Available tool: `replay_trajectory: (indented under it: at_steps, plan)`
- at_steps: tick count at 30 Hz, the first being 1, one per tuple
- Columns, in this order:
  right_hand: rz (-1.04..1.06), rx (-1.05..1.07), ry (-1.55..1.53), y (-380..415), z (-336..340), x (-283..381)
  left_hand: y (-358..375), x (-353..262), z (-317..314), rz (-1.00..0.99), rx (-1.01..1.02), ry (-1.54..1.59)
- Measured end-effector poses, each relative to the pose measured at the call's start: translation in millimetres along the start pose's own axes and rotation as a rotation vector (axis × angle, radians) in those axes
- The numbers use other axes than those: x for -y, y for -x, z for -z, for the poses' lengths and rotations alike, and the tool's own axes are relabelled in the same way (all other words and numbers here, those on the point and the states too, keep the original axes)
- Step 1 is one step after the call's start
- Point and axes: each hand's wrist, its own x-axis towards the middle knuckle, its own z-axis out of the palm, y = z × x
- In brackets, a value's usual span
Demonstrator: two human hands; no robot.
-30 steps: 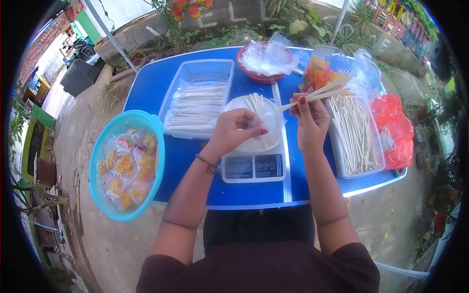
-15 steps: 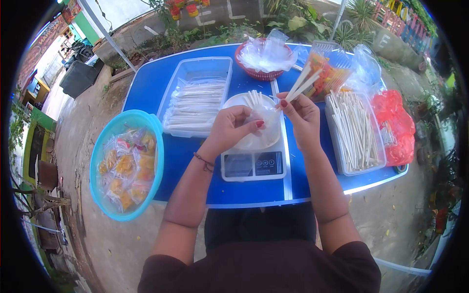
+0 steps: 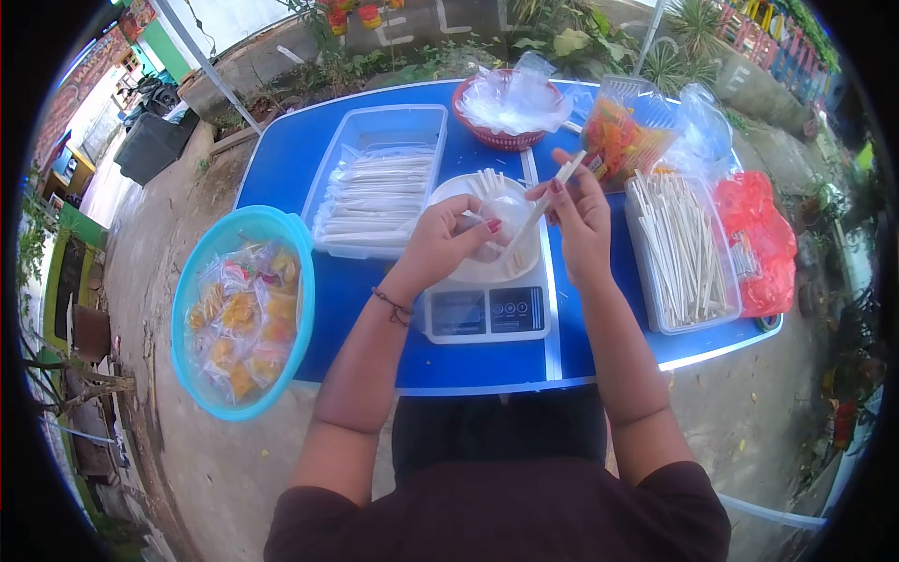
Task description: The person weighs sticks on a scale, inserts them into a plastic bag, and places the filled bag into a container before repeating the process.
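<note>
My right hand [image 3: 579,217] grips a few white sticks [image 3: 541,208], their lower ends pushed down into a clear plastic bag [image 3: 501,225]. My left hand [image 3: 449,239] pinches that bag's edge over a white bowl [image 3: 478,272] that rests on a digital kitchen scale [image 3: 482,311]. More white sticks [image 3: 489,184] lean in the bowl's far side. The scale stands at the front middle of a blue table [image 3: 281,159].
A clear tub of bagged sticks [image 3: 375,192] sits left of the scale, a tub of loose sticks [image 3: 679,248] right. A red basket of bags [image 3: 510,101], an orange snack bag [image 3: 618,136] and red bags [image 3: 757,244] lie behind and right. A teal basin of packets [image 3: 242,314] stands left.
My right hand has swung the sticks from pointing up and right to pointing down, sliding them into the bag held by my left hand. The left hand stayed at the bowl.
</note>
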Motion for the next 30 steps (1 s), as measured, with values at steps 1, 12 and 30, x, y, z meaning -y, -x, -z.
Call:
replay_trajectory:
  at_steps: [1, 12, 30]
  plan:
    - [0.009, -0.032, -0.028, 0, 1, -1, 1, -2, 0, 0.008, 0.004, -0.007]
    - [0.146, 0.049, 0.093, 1, -7, -8, 1, -5, -5, -0.081, -0.067, 0.066]
    - [0.225, -0.017, 0.781, 6, -6, 2, 1, -6, 2, -0.206, -0.148, 0.152]
